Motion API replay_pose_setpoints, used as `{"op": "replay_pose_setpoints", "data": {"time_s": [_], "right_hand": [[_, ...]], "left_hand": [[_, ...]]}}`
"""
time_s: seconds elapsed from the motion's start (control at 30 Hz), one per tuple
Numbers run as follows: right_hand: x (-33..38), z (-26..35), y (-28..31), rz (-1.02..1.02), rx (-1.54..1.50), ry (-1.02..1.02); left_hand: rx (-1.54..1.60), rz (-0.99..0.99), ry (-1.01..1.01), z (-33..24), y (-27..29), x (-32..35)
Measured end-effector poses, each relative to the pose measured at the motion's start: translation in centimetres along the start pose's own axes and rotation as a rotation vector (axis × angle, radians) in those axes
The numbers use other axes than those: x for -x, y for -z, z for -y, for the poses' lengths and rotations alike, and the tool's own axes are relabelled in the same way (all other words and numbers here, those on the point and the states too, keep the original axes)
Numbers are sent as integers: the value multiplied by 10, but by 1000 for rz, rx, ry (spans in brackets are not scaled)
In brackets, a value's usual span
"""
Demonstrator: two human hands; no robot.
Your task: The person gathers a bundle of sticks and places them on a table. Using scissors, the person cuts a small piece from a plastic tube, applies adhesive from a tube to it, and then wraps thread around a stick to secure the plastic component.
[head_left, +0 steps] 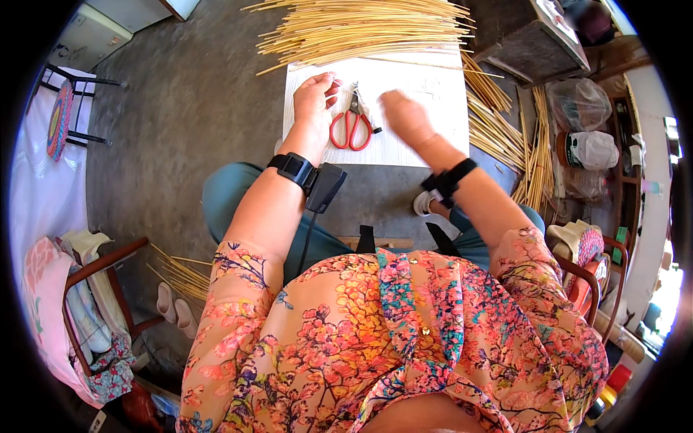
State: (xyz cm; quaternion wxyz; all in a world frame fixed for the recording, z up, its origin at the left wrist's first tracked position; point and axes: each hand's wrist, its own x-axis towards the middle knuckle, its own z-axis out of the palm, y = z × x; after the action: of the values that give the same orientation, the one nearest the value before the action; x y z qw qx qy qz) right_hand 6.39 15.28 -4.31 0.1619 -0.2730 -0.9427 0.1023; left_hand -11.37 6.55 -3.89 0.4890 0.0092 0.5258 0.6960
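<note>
My left hand [315,101] is over the white table [303,153], fingers curled and thumb against the forefinger; whatever they may hold is too small to make out. To the right, my right hand [406,117] is smeared by motion, so its fingers do not read. Between both hands lie scissors with red loop handles [352,132], blades pointing away from me. Close against them is a slim white item with a black end [377,130], partly beside the blades. Beyond my hands, a thick bundle of thin yellow sticks [368,32] covers the table's far part.
More yellow sticks [498,119] lean along the table's right side, and some [184,274] lie on the floor at left. A dark wooden cabinet [530,43] stands at the far right. A stool with a woven seat [61,119] is at far left; slippers [175,310] lie near a chair.
</note>
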Motion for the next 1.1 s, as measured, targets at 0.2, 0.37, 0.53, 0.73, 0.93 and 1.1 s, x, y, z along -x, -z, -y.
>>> {"op": "replay_pose_setpoints", "data": {"time_s": [0.2,0.37,0.53,0.73,0.93,1.1], "right_hand": [[0,83,-38,290,26,-344],[15,72,-47,336,-30,-589],[30,74,-14,575,22,-563],[33,55,8,649,84,-456],[64,36,18,739,-178,-437],[90,51,14,690,-850,-786]], "left_hand": [[38,-57,-29,-2,5,7],[-16,-73,-14,6,19,5],[94,-11,-55,19,33,-5],[255,52,-43,23,31,-4],[221,-61,-12,30,32,-7],[187,-113,20,35,31,0]]}}
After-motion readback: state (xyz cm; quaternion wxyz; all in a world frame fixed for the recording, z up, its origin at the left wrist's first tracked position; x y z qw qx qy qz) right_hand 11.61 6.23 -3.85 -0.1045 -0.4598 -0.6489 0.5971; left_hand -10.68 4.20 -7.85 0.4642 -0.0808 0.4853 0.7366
